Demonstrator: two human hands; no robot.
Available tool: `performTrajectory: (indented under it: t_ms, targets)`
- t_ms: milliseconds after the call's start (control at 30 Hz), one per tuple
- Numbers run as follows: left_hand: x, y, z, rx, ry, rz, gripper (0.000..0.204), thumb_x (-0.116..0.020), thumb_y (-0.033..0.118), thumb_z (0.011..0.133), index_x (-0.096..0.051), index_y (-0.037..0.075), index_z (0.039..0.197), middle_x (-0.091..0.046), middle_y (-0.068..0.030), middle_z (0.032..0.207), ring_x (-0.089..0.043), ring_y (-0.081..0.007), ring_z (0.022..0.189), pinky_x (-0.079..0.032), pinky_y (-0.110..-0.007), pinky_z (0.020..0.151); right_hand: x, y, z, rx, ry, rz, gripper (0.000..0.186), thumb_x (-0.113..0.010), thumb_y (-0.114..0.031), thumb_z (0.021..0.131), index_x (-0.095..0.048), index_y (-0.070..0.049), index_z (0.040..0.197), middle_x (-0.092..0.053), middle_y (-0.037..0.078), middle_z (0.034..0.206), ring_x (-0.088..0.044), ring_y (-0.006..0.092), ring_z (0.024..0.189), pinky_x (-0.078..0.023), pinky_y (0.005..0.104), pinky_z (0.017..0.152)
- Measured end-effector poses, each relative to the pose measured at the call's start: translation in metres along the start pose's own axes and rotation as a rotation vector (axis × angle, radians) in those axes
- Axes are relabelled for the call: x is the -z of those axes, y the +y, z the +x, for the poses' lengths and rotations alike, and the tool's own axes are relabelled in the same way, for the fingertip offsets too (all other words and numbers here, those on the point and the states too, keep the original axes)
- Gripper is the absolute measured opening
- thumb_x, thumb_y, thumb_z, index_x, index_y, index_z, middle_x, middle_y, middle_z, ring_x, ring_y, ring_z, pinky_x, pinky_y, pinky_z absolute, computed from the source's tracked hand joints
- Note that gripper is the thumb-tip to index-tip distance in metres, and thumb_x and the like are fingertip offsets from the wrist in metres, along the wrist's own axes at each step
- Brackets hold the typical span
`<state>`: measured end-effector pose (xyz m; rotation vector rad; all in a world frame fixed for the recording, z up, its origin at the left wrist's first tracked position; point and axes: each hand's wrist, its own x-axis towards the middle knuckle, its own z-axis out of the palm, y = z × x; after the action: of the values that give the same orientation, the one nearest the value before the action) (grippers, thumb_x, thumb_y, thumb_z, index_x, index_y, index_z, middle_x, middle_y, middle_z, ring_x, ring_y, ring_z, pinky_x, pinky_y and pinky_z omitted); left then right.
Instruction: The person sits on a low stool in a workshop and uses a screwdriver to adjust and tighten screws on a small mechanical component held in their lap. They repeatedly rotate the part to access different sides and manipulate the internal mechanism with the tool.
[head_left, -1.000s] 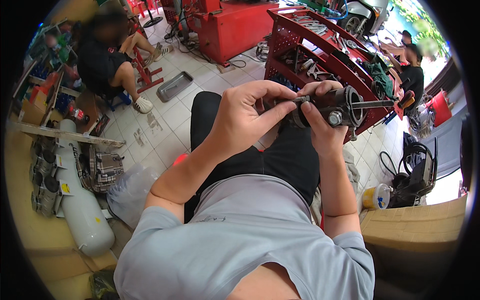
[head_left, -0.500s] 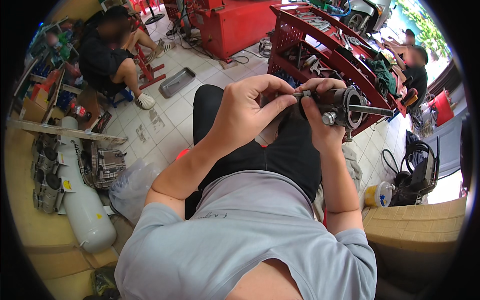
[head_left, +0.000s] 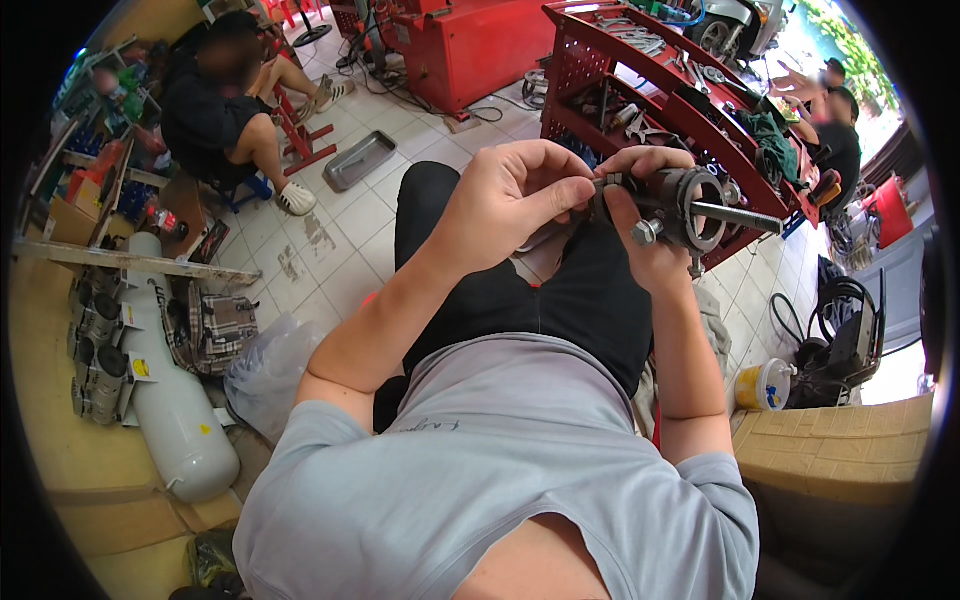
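Tilted slightly since the earlier frame, the dark metal part (head_left: 676, 200) now shows its hex-headed bolt (head_left: 645, 232) farther left, and its threaded rod (head_left: 740, 216) slopes down toward the right. It is held up right of centre in the upper half of the frame: a dull, dark cylindrical body ending in an open ring, the bolt head shinier than the rest. The right hand (head_left: 655, 265) grips it, thumb and fingers closed around the body and covering much of it. The left hand (head_left: 510, 205) has thumb and forefinger bent together at its left end; whether they pinch anything, I cannot tell. Behind, upper right, a red tool cart (head_left: 580, 50) is partly blocked by the part. Upper left, a grey tray (head_left: 362, 158) lies on the tiles (head_left: 335, 205); lower left, a pale tank (head_left: 185, 430) lies beside a clear plastic bag (head_left: 275, 370). Cardboard (head_left: 830, 450) fills the lower right.
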<state>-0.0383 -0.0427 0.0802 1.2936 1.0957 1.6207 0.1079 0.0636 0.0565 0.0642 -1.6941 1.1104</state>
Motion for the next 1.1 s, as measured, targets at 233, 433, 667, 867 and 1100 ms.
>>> performTrajectory:
  t_ms: [233, 433, 667, 867, 1100]
  targets:
    - [0.001, -0.005, -0.005, -0.232, 0.113, 0.339, 0.016, -0.074, 0.000, 0.078, -0.069, 0.000, 0.093, -0.068, -0.0014, 0.087, -0.056, -0.0022, 0.069, -0.042, -0.016, 0.059, -0.002, -0.007, 0.000, -0.067, -0.002, -0.036, 0.029, -0.065, 0.007, 0.079, -0.050, -0.004, 0.102, -0.058, 0.007, 0.092, -0.059, 0.0159, 0.087, -0.049, 0.0296, 0.075]
    - [0.000, -0.008, -0.004, -0.277, 0.077, 0.264, 0.019, -0.073, -0.005, 0.077, -0.068, 0.000, 0.095, -0.068, -0.0033, 0.090, -0.058, -0.0035, 0.072, -0.043, -0.017, 0.059, -0.004, -0.006, -0.002, -0.072, 0.042, -0.038, 0.028, -0.064, 0.005, 0.081, -0.049, -0.004, 0.103, -0.058, 0.008, 0.093, -0.060, 0.0157, 0.086, -0.049, 0.0289, 0.075]
    - [0.000, -0.012, 0.000, -0.125, 0.033, -0.186, 0.026, -0.064, -0.010, 0.081, -0.064, -0.002, 0.106, -0.068, -0.0073, 0.097, -0.063, -0.0095, 0.086, -0.050, -0.021, 0.072, -0.002, -0.005, 0.001, -0.037, 0.084, 0.017, 0.029, -0.065, 0.005, 0.082, -0.047, -0.004, 0.104, -0.059, 0.009, 0.094, -0.060, 0.0158, 0.086, -0.049, 0.0290, 0.076]
    - [-0.005, -0.011, 0.000, -0.350, 0.044, -0.113, 0.034, -0.066, -0.004, 0.083, -0.057, -0.001, 0.115, -0.064, -0.0097, 0.109, -0.058, -0.0109, 0.102, -0.050, -0.025, 0.082, -0.003, -0.007, 0.000, -0.043, 0.082, 0.017, 0.030, -0.065, 0.005, 0.082, -0.047, -0.004, 0.103, -0.059, 0.009, 0.094, -0.060, 0.0160, 0.086, -0.049, 0.0294, 0.076]
    - [0.002, -0.014, -0.002, -0.089, 0.020, 0.119, 0.027, -0.065, 0.019, 0.091, -0.063, -0.001, 0.108, -0.067, -0.0055, 0.088, -0.062, -0.0089, 0.078, -0.050, -0.023, 0.069, 0.000, -0.006, -0.001, 0.011, 0.100, -0.004, 0.031, -0.066, 0.006, 0.081, -0.047, -0.003, 0.103, -0.059, 0.010, 0.094, -0.060, 0.0163, 0.086, -0.049, 0.0296, 0.076]
